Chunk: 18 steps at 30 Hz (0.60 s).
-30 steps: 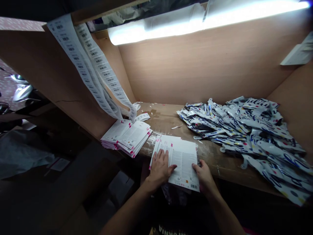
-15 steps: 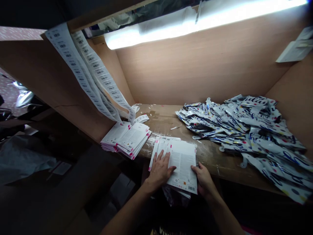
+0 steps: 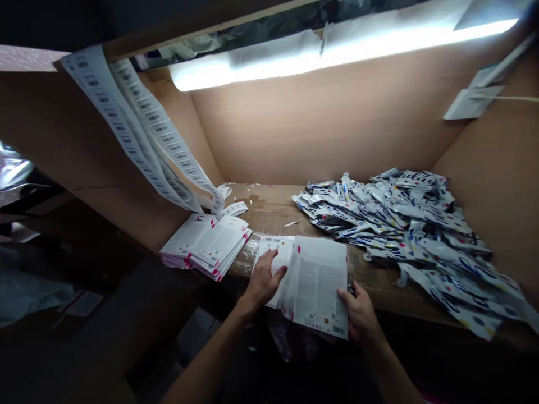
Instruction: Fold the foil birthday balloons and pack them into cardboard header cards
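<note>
Printed white cards with pink marks (image 3: pixel 322 280) are fanned at the front edge of the bench. My right hand (image 3: pixel 361 314) grips their right edge, thumb on top and fingers beneath. A small dark object by its fingers is too unclear to name. My left hand (image 3: pixel 263 280) rests on the left part of the fan, its fingers apart and holding nothing. Under it lie more cards (image 3: pixel 275 242) with barcodes along their top edge. Left of the hands sit two overlapping stacks of similar cards (image 3: pixel 219 244).
Barcode label strips (image 3: pixel 138 134) hang from the upper left down to the card stacks. A large heap of shiny dotted packets (image 3: pixel 400 219) covers the bench's right side. Paper scraps (image 3: pixel 292 223) lie on the brown bench top (image 3: pixel 269 210). A tube light (image 3: pixel 252 64) glows above.
The cards have spread into a wider fan, their right edge shifting right with my right hand. My left hand has slid left. The view has turned slightly right.
</note>
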{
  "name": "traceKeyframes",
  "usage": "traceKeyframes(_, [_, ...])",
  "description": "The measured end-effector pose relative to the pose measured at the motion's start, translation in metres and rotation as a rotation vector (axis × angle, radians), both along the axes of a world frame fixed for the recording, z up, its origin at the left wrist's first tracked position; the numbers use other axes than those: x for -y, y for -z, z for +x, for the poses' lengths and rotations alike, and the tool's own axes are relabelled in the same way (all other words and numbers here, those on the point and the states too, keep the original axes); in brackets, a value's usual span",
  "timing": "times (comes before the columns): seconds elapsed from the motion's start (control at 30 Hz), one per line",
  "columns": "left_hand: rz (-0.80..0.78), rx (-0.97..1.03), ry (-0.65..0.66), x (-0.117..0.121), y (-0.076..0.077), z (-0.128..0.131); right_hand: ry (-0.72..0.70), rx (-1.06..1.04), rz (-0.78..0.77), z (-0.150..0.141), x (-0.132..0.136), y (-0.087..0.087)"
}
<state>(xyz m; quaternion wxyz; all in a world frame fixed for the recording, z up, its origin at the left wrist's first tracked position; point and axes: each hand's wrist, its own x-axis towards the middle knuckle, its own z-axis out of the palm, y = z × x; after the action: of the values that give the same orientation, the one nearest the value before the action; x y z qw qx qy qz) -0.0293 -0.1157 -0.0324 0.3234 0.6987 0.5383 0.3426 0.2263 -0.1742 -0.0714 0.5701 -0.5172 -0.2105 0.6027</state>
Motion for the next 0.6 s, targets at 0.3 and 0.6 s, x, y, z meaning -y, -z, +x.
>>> traceKeyframes(0.3, [-0.369,1.032,0.129,-0.006,-0.048,0.098,0.028,0.201,0.248,0.022,-0.030,-0.072])
traceKeyframes(0.6, [-0.641,1.197,0.506,-0.015,-0.045,0.125,-0.269,0.138,0.265,0.023,0.015,-0.075])
